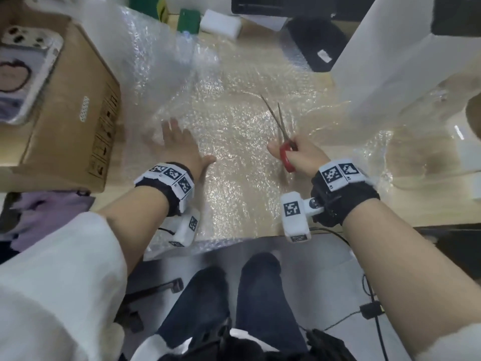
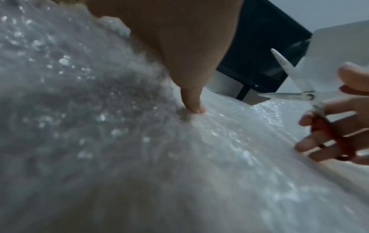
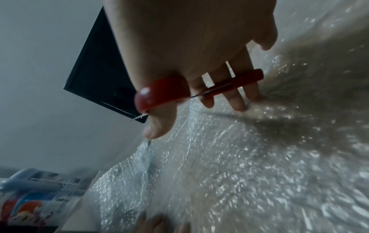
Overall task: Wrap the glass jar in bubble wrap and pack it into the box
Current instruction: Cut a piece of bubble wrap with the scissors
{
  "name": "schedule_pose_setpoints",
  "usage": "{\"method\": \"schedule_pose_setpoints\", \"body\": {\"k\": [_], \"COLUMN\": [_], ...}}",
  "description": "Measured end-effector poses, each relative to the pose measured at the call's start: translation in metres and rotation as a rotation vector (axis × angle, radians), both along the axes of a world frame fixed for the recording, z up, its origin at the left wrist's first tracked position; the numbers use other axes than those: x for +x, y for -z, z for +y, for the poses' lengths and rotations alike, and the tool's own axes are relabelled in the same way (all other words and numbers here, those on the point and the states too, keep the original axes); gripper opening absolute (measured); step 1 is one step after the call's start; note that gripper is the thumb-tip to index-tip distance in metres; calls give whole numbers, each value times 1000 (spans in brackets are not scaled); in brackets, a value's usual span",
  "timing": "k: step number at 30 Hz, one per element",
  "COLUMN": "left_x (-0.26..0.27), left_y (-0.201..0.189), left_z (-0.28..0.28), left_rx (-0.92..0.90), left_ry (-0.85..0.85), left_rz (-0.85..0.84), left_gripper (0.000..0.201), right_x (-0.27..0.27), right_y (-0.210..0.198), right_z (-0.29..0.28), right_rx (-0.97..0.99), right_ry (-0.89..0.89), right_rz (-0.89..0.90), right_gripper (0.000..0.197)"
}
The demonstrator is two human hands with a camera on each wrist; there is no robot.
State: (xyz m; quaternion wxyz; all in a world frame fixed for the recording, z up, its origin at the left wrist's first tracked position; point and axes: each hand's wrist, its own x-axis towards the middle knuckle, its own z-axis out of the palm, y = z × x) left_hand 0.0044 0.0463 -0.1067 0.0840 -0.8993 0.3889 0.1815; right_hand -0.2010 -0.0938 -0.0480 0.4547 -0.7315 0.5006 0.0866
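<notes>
A big sheet of bubble wrap covers the counter in the middle. A brown box sits upper left. The left hand presses flat on the wrap, fingers straight. The right hand grips red scissors, blades apart. The jar cannot be made out.

Bubble wrap lies across the table, cardboard box left of it

Tabletop: light wood was seen, largely covered.
Bubble wrap: was spread flat across the middle, overhanging the near edge.
Cardboard box: was set at the left.
White box: was stood at the right.
Green box: was placed at the far edge.
</notes>
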Motion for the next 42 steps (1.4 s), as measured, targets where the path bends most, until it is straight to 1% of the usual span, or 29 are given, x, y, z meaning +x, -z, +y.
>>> {"method": "schedule_pose_setpoints", "body": {"k": [1, 2, 3, 4, 5, 6, 8, 9, 10, 11, 13, 14, 15, 16, 18, 20, 21, 22, 23, 25, 26, 28, 30, 31, 33, 35, 37, 40, 42], "left_x": [-10, -18, -24, -29, -35, -40, -46, -49, -54, -60, -73, -79, -86, -93, -105, -121, -129, -136, -143, -154, -159, -164, -163, -163, -161, -162, -163, -160, -158], "left_y": [-6, -12, -15, -22, -29, -35, -41, -41, -41, -40, -45, -50, -55, -60, -62, -60, -54, -46, -39, -29, -26, -27, -32, -36, -44, -52, -58, -57, -52], "left_z": [0, 2, 4, 7, 11, 16, 21, 22, 23, 25, 28, 31, 36, 44, 64, 91, 103, 113, 120, 125, 124, 117, 110, 108, 106, 105, 103, 101, 100], "left_rx": [-94, -227, -335, -374, -338, -271, -142, -117, -122, -141, -261, -339, -406, -433, -387, -265, -232, -227, -255, -423, -538, -756, -895, -946, -1038, -1107, -1121, -1052, -997], "left_ry": [69, 136, 210, 291, 365, 428, 492, 484, 464, 434, 344, 269, 168, 41, -265, -589, -727, -843, -956, -1200, -1308, -1470, -1524, -1525, -1512, -1488, -1465, -1418, -1368], "left_rz": [-66, -77, -4, 140, 267, 305, 208, 162, 121, 94, 92, 145, 257, 431, 827, 1181, 1322, 1424, 1494, 1561, 1564, 1544, 1521, 1524, 1537, 1547, 1543, 1568, 1527], "left_gripper": [77, 58, 45, 38, 37, 45, 65, 68, 66, 59, 36, 26, 16, 11, 20, 29, 34, 39, 41, 37, 31, 25, 26, 25, 15, 8, 7, 8, 7], "right_x": [0, 0, 0, 0, -1, -1, -3, -3, -4, -4, -8, -12, -18, -25, -41, -59, -69, -76, -84, -95, -100, -107, -118, -125, -135, -136, -129, -110, -98], "right_y": [0, 0, 0, -1, -2, -3, -6, -8, -11, -14, -20, -23, -26, -28, -30, -27, -23, -18, -13, -6, -5, -2, -4, -3, -3, -4, -6, -14, -19], "right_z": [5, 9, 12, 15, 17, 19, 25, 30, 36, 42, 57, 63, 70, 76, 88, 102, 108, 114, 122, 136, 144, 155, 163, 166, 170, 172, 173, 171, 168], "right_rx": [1, -5, -16, -25, -33, -41, -40, -28, -2, 26, 87, 120, 157, 206, 298, 368, 399, 431, 470, 528, 552, 624, 695, 725, 773, 785, 778, 739, 711], "right_ry": [11, 19, 24, 26, 23, 24, 25, 16, -3, -24, -62, -82, -99, -109, -125, -164, -177, -171, -161, -158, -155, -121, -87, -77, -66, -60, -52, -38, -3], "right_rz": [-4, -3, -2, 2, 0, -7, -56, -95, -129, -165, -234, -264, -291, -318, -369, -384, -381, -375, -370, -312, -276, -250, -251, -261, -283, -278, -275, -295, -310], "right_gripper": [77, 76, 76, 77, 77, 76, 70, 66, 63, 63, 61, 57, 51, 45, 41, 46, 51, 54, 54, 59, 64, 67, 70, 66, 58, 58, 62, 69, 66]}}
